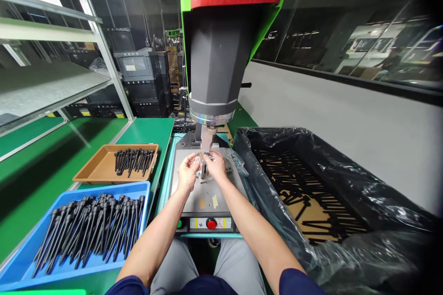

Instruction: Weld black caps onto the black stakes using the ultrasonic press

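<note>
Both hands meet at the fixture on the grey machine base, right under the welding-type head. My left hand is closed, thumb and fingers pinched on clear plastic film. My right hand has its fingers closed at a small dark piece near the top of the fixture; what exactly it grips is too small to make out. Clear film spreads out to the right of the right hand. The tall press stands above the hands.
At left, a blue tray holds several long black parts, and a brown tray behind it holds shorter black ones. A plastic-lined black bin with black parts stands right. Red button and green button sit in front.
</note>
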`<state>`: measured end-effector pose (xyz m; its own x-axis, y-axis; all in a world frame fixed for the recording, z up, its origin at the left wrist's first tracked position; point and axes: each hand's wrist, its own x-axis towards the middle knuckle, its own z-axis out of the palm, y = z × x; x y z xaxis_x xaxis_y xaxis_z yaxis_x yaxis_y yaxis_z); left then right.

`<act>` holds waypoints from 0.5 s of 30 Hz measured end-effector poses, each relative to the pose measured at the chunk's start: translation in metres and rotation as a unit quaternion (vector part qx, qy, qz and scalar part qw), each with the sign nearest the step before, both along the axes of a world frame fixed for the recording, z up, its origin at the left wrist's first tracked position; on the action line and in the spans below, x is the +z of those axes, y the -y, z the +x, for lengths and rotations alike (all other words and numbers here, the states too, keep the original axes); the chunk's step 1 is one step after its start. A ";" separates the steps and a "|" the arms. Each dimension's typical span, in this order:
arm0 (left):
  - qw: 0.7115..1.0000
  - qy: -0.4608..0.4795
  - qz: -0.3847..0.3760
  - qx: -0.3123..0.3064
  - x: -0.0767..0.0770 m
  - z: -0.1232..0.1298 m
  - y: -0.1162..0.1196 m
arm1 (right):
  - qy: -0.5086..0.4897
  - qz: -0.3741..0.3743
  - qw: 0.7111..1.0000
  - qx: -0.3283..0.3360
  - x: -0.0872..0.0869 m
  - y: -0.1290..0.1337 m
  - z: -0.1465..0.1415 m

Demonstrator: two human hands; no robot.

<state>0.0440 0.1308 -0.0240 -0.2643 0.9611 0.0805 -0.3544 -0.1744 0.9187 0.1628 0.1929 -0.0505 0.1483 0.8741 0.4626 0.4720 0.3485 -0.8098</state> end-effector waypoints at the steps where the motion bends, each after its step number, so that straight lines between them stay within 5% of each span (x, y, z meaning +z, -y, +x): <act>1: 1.000 0.004 0.000 0.000 0.000 0.000 0.000 | -0.001 0.000 1.000 0.006 0.002 -0.001 0.001; 10: 1.000 -0.007 0.010 0.003 -0.002 0.004 0.011 | -0.014 0.064 0.998 0.013 0.011 0.029 0.010; 15: 0.999 -0.028 -0.015 -0.006 -0.020 0.008 0.030 | -0.096 -0.059 0.992 0.055 -0.011 0.079 0.028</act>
<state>0.0521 0.1003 -0.0439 -0.2487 0.9664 0.0656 -0.3036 -0.1421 0.9421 0.1913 0.1139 -0.0614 0.1243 0.9362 0.3288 0.2694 0.2870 -0.9193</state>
